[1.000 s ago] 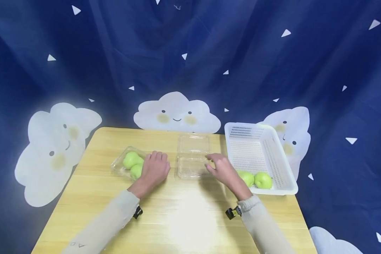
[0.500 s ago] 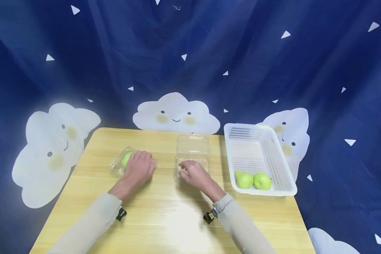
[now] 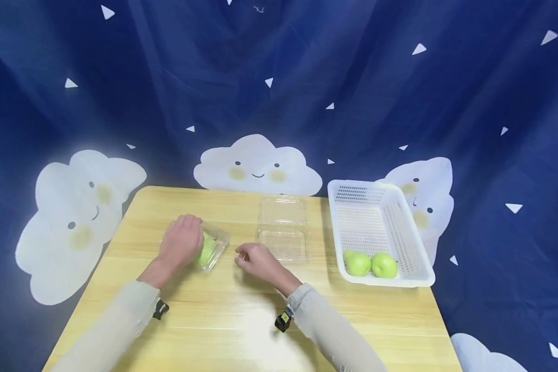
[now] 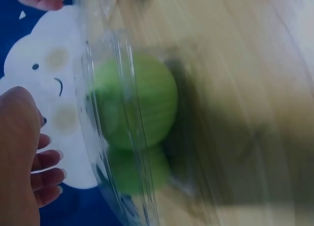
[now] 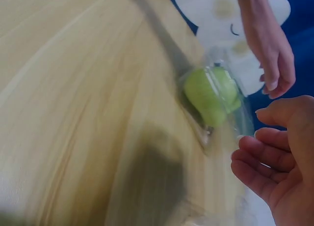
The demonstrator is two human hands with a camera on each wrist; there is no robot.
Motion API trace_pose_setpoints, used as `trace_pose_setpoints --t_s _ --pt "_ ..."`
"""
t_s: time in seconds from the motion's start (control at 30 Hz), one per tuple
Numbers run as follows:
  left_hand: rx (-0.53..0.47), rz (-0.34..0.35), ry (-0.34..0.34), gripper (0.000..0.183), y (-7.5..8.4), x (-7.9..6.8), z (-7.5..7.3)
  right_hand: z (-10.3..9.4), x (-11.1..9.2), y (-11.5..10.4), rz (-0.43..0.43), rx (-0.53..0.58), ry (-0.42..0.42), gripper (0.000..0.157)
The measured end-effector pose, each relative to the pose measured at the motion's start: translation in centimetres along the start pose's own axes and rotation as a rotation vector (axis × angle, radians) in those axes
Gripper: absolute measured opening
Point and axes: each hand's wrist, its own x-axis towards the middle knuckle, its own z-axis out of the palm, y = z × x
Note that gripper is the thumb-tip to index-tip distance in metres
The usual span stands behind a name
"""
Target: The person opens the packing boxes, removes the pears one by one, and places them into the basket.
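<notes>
While between left fingers [image 4: 47,160] and right fingers [image 5: 267,155], both half-curled, empty, boxed green fruit [image 3: 207,250]

Curtain [image 3: 279,41]: navy, white triangles [image 3: 418,49] and clouds [image 3: 258,164]. Table [image 3: 214,315]: yellow woodgrain. Fruit [image 3: 207,250] towards table's left edge: green. Basket [image 3: 417,253], right edge: white; its 2 fruits [image 3: 384,265], green.

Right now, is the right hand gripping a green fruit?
No: in the right wrist view, the right hand holds nothing; the green fruit sits apart from it.
</notes>
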Motion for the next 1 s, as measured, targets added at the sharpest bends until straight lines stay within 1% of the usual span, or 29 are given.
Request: trace_pose_setpoints --t_s 0.13,0.2,0.27,0.37,0.43,0.53,0.63,0.7,0.83,0.93,1.0 --pt "0.04 0.031 -0.014 0.035 -1.6 -0.5 0.0 1.0 0.6 -0.3 0.028 -0.001 -0.016 0.029" --pt "0.032 0.021 -0.024 0.034 -2.2 -0.8 -0.1 1.4 0.9 -0.5 0.043 -0.003 -0.013 0.028" --pt "0.002 -0.021 -0.036 0.034 -2.8 -1.1 -0.3 1.7 1.2 -0.6 0.061 0.017 -0.009 0.028" --pt "-0.055 -0.084 -0.034 0.033 -3.5 -1.6 -0.6 2.2 1.5 -0.7 0.094 0.058 -0.004 0.028" --pt "-0.086 -0.112 -0.032 0.032 -3.9 -1.9 -0.8 2.5 1.7 -0.8 0.124 0.098 -0.005 0.028" --pt "-0.127 -0.152 -0.049 0.032 -4.7 -2.4 -1.2 3.0 1.9 -1.0 0.17 0.166 -0.013 0.03" --pt "-0.16 -0.205 -0.108 0.036 -5.3 -2.7 -1.6 3.5 2.0 -1.1 0.217 0.252 -0.019 0.033" --pt "-0.176 -0.228 -0.151 0.039 -5.8 -2.7 -1.6 3.9 2.1 -1.1 0.241 0.297 -0.014 0.033" --pt "-0.197 -0.232 -0.203 0.038 -6.7 -2.8 -1.3 4.7 2.4 -1.0 0.264 0.353 -0.008 0.033" --pt "-0.211 -0.236 -0.233 0.034 -7.2 -2.8 -1.0 5.1 2.5 -1.1 0.286 0.385 -0.026 0.033" --pt "-0.237 -0.255 -0.248 0.031 -7.3 -2.8 -0.9 5.2 2.6 -1.2 0.292 0.389 -0.04 0.033"
